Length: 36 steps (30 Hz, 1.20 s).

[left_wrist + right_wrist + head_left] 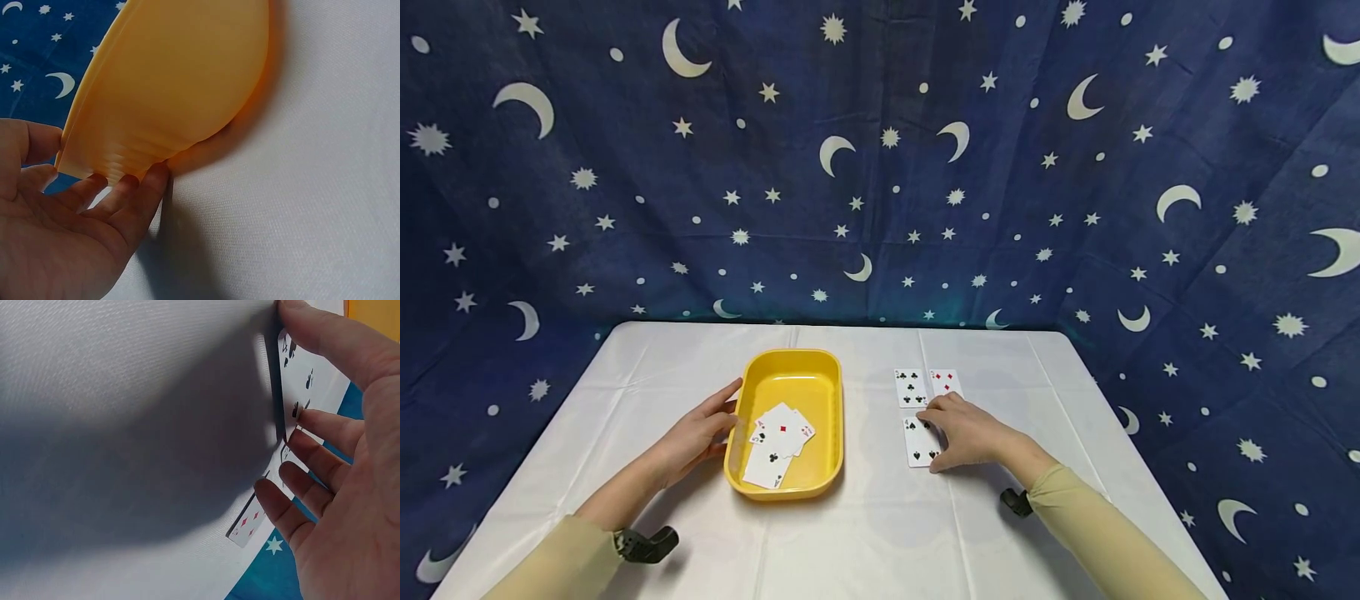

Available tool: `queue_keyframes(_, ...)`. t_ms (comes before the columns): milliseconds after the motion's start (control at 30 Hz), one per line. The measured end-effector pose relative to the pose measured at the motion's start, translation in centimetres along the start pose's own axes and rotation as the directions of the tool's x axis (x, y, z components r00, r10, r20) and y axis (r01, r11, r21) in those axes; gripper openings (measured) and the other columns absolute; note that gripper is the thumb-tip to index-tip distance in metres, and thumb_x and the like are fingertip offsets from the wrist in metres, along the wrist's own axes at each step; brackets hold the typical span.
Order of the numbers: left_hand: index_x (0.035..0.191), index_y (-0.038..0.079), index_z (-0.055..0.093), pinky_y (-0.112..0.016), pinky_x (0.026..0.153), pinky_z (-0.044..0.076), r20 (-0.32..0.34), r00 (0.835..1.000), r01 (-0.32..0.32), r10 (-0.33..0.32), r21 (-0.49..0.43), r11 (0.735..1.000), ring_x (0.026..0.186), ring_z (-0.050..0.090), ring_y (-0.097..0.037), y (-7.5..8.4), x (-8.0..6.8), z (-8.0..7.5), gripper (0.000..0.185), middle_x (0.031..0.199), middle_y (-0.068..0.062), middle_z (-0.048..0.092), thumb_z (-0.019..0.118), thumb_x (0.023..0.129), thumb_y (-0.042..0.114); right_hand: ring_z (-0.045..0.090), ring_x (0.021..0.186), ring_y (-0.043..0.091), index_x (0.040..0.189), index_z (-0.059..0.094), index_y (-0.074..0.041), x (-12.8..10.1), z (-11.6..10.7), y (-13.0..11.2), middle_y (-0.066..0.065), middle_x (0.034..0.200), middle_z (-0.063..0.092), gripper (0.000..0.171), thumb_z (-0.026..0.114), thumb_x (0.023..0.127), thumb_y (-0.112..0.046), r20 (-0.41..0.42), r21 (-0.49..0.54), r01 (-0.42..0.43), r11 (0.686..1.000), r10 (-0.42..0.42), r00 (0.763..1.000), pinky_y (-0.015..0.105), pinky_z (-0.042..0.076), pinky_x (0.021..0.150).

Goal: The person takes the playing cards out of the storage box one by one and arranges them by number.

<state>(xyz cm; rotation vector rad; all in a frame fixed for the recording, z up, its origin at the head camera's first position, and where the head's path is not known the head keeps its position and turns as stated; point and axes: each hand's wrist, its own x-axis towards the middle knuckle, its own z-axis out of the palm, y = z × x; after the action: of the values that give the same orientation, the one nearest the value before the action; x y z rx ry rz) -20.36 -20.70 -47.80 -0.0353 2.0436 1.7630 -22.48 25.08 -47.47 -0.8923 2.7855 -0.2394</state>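
Observation:
A yellow plastic tray stands left of centre on the table, with overlapping playing cards face up in its near part. My left hand holds the tray's left side. In the left wrist view its thumb is at the rim and its other fingers touch the outer wall. My right hand pinches a four of spades by its ends between thumb and fingers. Shadow shows along that card's edge in the right wrist view. Just beyond lie a clubs card and a diamonds card, the latter partly covered by the hand.
A white cloth covers the table. Behind it hangs a dark blue curtain with moons and stars. Black wrist devices sit under the left sleeve and the right sleeve.

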Motion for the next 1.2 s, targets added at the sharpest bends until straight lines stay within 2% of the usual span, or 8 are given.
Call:
queue_keyframes(700,0.166,0.028,0.009,-0.048,0.107,0.046,0.004,1.000,-0.007,0.007,0.005,1.000,0.142,0.041,-0.039,-0.2,0.2,-0.1,0.075,0.166,-0.022,0.020,0.048,0.104,0.016,0.048,0.118,0.019,0.143,0.060,-0.010,0.2,0.2,0.2,0.002,0.131,0.054,0.084,0.089,0.072,-0.044,-0.010,0.025,0.016,1.000,-0.016,1.000,0.041,0.045,0.100)
queue_keyframes(867,0.167,0.028,0.009,-0.046,0.106,0.047,0.005,1.000,-0.005,0.005,0.001,1.000,0.141,0.042,-0.039,-0.1,0.1,-0.1,0.075,0.166,-0.022,0.020,0.048,0.104,0.016,0.047,0.121,0.018,0.146,0.056,-0.011,0.1,0.0,0.3,0.002,0.134,0.054,0.087,0.088,0.074,-0.046,0.005,0.026,0.009,1.000,-0.010,1.000,0.040,0.044,0.102)
queue_keyframes(1000,0.166,0.028,0.009,-0.045,0.105,0.047,0.004,1.000,-0.002,0.002,0.000,1.000,0.141,0.042,-0.039,-0.1,0.1,-0.1,0.075,0.165,-0.022,0.021,0.049,0.104,0.016,0.045,0.123,0.019,0.149,0.054,-0.014,0.0,-0.8,0.5,0.001,0.137,0.052,0.089,0.088,0.074,-0.048,0.005,0.044,-0.023,0.999,0.023,1.000,0.042,0.044,0.102)
queue_keyframes(1200,0.166,0.028,0.009,-0.041,0.102,0.049,0.003,1.000,-0.003,0.003,-0.002,1.000,0.141,0.042,-0.038,-0.1,0.1,-0.1,0.075,0.165,-0.022,0.021,0.049,0.104,0.016,0.042,0.136,0.028,0.151,0.051,-0.014,0.3,-3.0,0.5,0.007,0.146,0.050,0.087,0.086,0.077,-0.044,-0.071,0.075,-0.029,0.997,0.034,0.997,0.048,0.041,0.108)
